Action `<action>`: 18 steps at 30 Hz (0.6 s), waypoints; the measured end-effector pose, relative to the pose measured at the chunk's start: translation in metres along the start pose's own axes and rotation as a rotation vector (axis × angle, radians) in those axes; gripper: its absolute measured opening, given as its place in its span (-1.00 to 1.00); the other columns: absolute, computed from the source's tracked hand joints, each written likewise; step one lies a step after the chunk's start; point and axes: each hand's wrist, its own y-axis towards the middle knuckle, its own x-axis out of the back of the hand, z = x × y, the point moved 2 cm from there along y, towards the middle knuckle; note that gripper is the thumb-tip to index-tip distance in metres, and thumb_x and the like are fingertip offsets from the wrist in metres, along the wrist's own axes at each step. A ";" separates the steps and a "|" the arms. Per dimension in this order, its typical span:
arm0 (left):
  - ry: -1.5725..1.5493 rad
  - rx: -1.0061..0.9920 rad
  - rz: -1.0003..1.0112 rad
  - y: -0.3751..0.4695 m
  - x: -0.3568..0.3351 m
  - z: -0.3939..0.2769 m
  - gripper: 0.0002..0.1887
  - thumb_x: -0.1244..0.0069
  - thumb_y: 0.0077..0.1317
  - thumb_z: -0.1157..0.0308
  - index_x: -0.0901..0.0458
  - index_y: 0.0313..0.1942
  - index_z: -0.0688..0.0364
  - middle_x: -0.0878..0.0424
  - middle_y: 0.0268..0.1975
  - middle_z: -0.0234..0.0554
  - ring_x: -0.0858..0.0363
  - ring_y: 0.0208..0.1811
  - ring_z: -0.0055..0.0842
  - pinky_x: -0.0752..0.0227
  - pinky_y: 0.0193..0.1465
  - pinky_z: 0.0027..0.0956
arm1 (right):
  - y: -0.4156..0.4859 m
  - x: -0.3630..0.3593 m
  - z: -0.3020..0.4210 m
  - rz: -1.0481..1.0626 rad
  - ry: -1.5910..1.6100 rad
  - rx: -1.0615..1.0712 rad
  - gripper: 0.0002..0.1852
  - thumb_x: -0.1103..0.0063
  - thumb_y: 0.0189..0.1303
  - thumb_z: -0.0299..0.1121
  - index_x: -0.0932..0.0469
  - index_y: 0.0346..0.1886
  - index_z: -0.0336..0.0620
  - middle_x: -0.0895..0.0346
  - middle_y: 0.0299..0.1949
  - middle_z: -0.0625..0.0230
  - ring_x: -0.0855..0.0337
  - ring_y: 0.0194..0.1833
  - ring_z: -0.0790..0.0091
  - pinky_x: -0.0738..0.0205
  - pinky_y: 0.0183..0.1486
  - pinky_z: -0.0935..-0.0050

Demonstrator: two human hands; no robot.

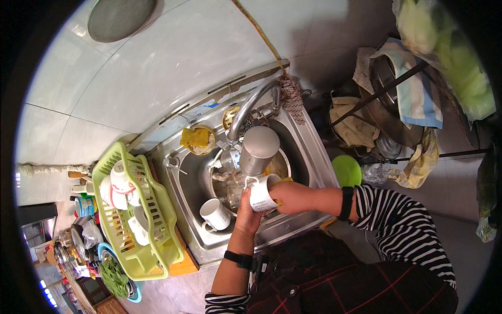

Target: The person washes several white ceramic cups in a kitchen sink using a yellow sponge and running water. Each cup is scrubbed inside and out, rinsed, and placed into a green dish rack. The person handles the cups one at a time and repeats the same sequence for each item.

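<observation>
Over the near side of a stainless steel sink (251,245), my left hand (248,216) holds a white ceramic mug (261,195) that bears writing. My right hand (292,196) presses against the mug's right side and rim, with bits of something yellow showing by its fingers, perhaps a sponge or cloth. A metal cylinder (260,147) on the curved faucet (251,106) hangs just above the mug. Another white mug (215,214) leans in the basin's lower left. Behind my hands, a round pan (288,161) in the basin holds glass items, partly hidden.
On the left stands a green plastic dish rack (176,251) with bowls (117,192). A yellow sponge (195,137) rests on a small container at the sink's back edge. Right of the sink are a green basin (346,170) and covered pots. A vegetable bag (447,59) hangs upper right.
</observation>
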 end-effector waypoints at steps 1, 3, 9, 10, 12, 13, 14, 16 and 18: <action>0.030 -0.009 -0.049 -0.001 0.003 0.000 -0.42 0.26 0.40 -0.20 -0.43 0.17 0.05 -0.64 0.00 -0.26 -0.63 -0.01 -0.37 -0.52 -0.02 -0.19 | 0.000 -0.003 -0.001 0.003 0.153 -0.053 -0.67 -0.24 -0.11 -0.56 -0.60 -0.16 -0.28 -0.64 -0.27 0.00 -0.68 -0.15 0.04 -0.51 -0.01 0.19; -0.006 -0.055 -0.042 -0.003 0.005 -0.002 -0.47 0.20 0.40 -0.14 -0.44 0.15 0.06 -0.63 -0.01 -0.28 -0.61 0.02 -0.38 -0.44 0.08 -0.14 | 0.003 -0.007 -0.001 0.099 0.483 -0.044 -0.51 -0.36 -0.08 -0.39 -0.54 0.02 -0.27 -0.63 -0.16 -0.03 -0.67 -0.10 0.18 -0.49 0.02 0.29; 0.026 -0.037 -0.010 -0.015 0.005 -0.014 -0.40 0.01 0.31 -0.08 -0.32 0.20 0.09 -0.51 0.03 -0.27 -0.51 0.04 -0.39 -0.41 0.07 -0.16 | 0.001 -0.015 0.002 0.162 0.324 0.172 -0.37 -0.42 -0.12 -0.38 -0.46 0.11 -0.30 -0.57 -0.02 -0.04 -0.60 0.00 0.07 -0.45 0.11 0.22; 0.008 -0.023 -0.005 -0.016 0.004 -0.015 -0.39 0.01 0.31 -0.08 -0.31 0.20 0.10 -0.51 0.03 -0.27 -0.51 0.04 -0.39 -0.40 0.07 -0.16 | -0.001 -0.020 0.002 0.163 0.056 0.176 -0.39 -0.39 -0.11 -0.37 -0.47 0.10 -0.29 -0.56 -0.02 -0.06 -0.58 0.00 -0.05 -0.44 0.12 0.16; 0.011 -0.001 -0.010 -0.015 0.002 -0.013 -0.39 0.01 0.30 -0.09 -0.31 0.21 0.09 -0.51 0.03 -0.26 -0.52 0.03 -0.40 -0.40 0.07 -0.16 | -0.002 -0.026 0.001 0.089 -0.149 0.216 -0.41 -0.36 -0.11 -0.38 -0.47 0.09 -0.30 -0.56 -0.01 -0.08 -0.57 0.01 -0.09 -0.44 0.12 0.15; 0.032 0.007 -0.020 -0.014 0.002 -0.012 -0.38 0.01 0.30 -0.10 -0.31 0.22 0.09 -0.51 0.03 -0.26 -0.52 0.03 -0.40 -0.40 0.07 -0.17 | -0.003 -0.030 -0.001 0.058 -0.261 0.199 -0.42 -0.35 -0.11 -0.38 -0.47 0.08 -0.30 -0.56 -0.01 -0.08 -0.56 0.01 -0.10 -0.44 0.12 0.14; 0.035 -0.003 -0.018 -0.012 0.003 -0.010 -0.38 0.01 0.31 -0.10 -0.31 0.22 0.09 -0.51 0.03 -0.26 -0.52 0.02 -0.40 -0.40 0.08 -0.17 | -0.003 -0.032 -0.004 0.054 -0.105 0.115 -0.44 -0.33 -0.09 -0.41 -0.48 0.09 -0.29 -0.56 0.00 -0.07 -0.56 0.03 -0.05 -0.44 0.11 0.17; 0.021 -0.033 -0.045 -0.007 0.004 -0.005 -0.36 0.02 0.31 -0.12 -0.30 0.23 0.10 -0.51 0.05 -0.25 -0.53 0.04 -0.39 -0.40 0.10 -0.16 | 0.002 -0.038 -0.012 0.093 0.194 -0.108 -0.46 -0.29 -0.06 -0.47 -0.48 0.10 -0.28 -0.56 0.02 -0.05 -0.57 0.07 0.04 -0.44 0.11 0.21; 0.021 -0.113 -0.056 0.001 0.006 -0.003 -0.35 0.03 0.31 -0.13 -0.30 0.24 0.10 -0.51 0.07 -0.25 -0.53 0.05 -0.37 -0.39 0.13 -0.15 | 0.010 -0.035 -0.020 0.033 0.819 -0.192 -0.51 -0.30 0.00 -0.42 -0.50 0.08 -0.28 -0.59 0.00 0.05 -0.59 0.04 0.20 -0.44 0.11 0.29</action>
